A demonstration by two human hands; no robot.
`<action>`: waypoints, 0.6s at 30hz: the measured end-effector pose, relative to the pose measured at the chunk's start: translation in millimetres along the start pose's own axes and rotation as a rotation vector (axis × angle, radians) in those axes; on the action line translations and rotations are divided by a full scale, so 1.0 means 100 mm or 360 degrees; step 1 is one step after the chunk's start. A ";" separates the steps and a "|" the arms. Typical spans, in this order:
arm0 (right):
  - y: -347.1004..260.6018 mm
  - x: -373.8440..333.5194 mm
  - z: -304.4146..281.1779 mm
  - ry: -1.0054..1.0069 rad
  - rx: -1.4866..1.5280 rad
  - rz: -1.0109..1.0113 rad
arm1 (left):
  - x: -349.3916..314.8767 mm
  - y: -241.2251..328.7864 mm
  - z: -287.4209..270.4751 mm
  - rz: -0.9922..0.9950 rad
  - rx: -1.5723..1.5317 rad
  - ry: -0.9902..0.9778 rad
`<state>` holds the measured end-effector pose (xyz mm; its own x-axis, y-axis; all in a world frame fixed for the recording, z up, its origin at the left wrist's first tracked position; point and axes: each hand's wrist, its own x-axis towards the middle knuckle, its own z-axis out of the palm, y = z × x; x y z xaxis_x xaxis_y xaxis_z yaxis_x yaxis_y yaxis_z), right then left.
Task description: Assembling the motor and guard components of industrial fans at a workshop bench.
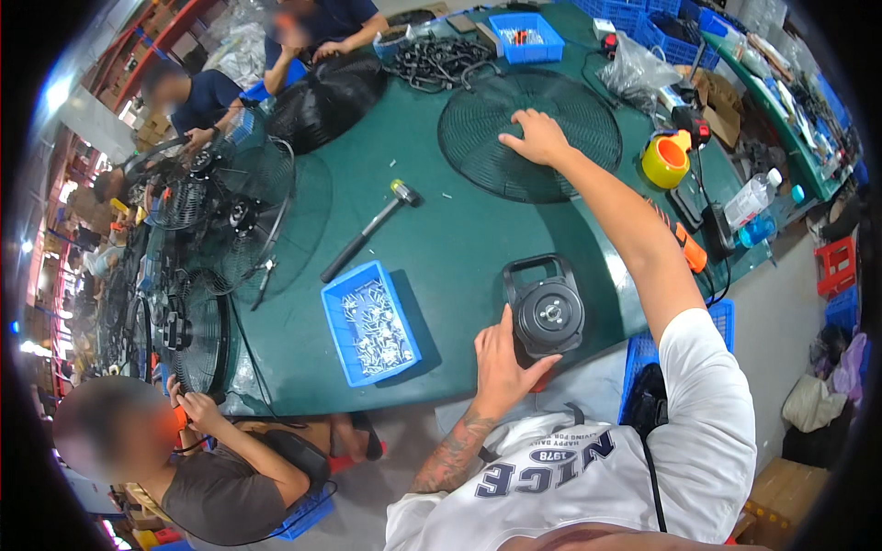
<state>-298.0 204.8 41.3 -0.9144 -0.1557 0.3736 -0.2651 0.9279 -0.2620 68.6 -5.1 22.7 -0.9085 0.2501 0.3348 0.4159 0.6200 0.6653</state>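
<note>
A black fan motor (pixel 548 314) with a looped handle frame stands near the table's front edge, its round face and central shaft upward. My left hand (pixel 499 363) holds its near left corner, index finger along the side and thumb along the near edge. My right arm stretches far across the table. At its end my right hand (pixel 539 138), fingers spread, is over a round black fan grille (pixel 501 161) lying flat; whether it touches the wires I cannot tell. A blue bin (pixel 404 363) of small metal screws and a hammer (pixel 367 230) are to the left.
Assembled fans (pixel 241 216) crowd the left side, where co-workers sit. Black cables (pixel 446 64) and a blue tray (pixel 542 46) are at the back. On the right are a yellow cup-shaped holder (pixel 665 163), an orange-handled tool (pixel 689 250) and a bottle (pixel 751 200).
</note>
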 end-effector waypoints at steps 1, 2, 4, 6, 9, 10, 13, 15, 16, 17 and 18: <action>0.07 0.01 -0.04 -0.0087 0.0024 0.0001 | 0.01 0.01 0.03 0.0002 -0.0029 -0.0001; 0.06 0.02 -0.10 -0.0173 0.0056 0.0003 | 0.00 0.01 0.02 0.0003 -0.0052 -0.0005; -0.02 -0.04 -0.19 -0.0175 0.0214 0.0035 | -0.02 0.02 0.02 0.0037 -0.0023 0.0012; -0.09 -0.10 -0.33 -0.0080 0.0348 0.0035 | -0.03 0.02 0.03 0.0044 -0.0011 0.0038; -0.34 -0.13 -0.72 0.0020 0.0504 0.0012 | -0.07 0.00 0.02 0.0046 0.0038 0.0049; -0.38 -0.12 -0.89 0.0065 0.0787 0.0043 | -0.05 0.01 0.03 0.0041 0.0063 0.0040; -0.45 -0.02 -1.34 0.0184 0.1629 0.0021 | -0.01 0.04 0.03 -0.0015 0.0110 0.0007; -0.36 0.04 -1.68 -0.0094 0.2391 0.0104 | 0.01 0.05 0.05 -0.0028 0.0086 -0.0005; -0.28 0.02 -1.83 -0.0299 0.2841 0.0134 | 0.01 0.05 0.05 -0.0053 0.0077 -0.0021; -0.29 -0.03 -1.99 -0.0542 0.3156 -0.0099 | 0.00 0.05 0.03 -0.0064 0.0074 -0.0017; -0.32 -0.12 -2.13 -0.0557 0.3156 -0.0096 | 0.01 0.06 0.00 -0.0081 -0.0010 0.0054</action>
<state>-213.2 249.6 235.0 -0.8369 -0.4394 0.3263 0.0268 -0.6284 -0.7775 70.4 -1.7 26.9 -0.9267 0.1926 0.3228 0.3693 0.6266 0.6863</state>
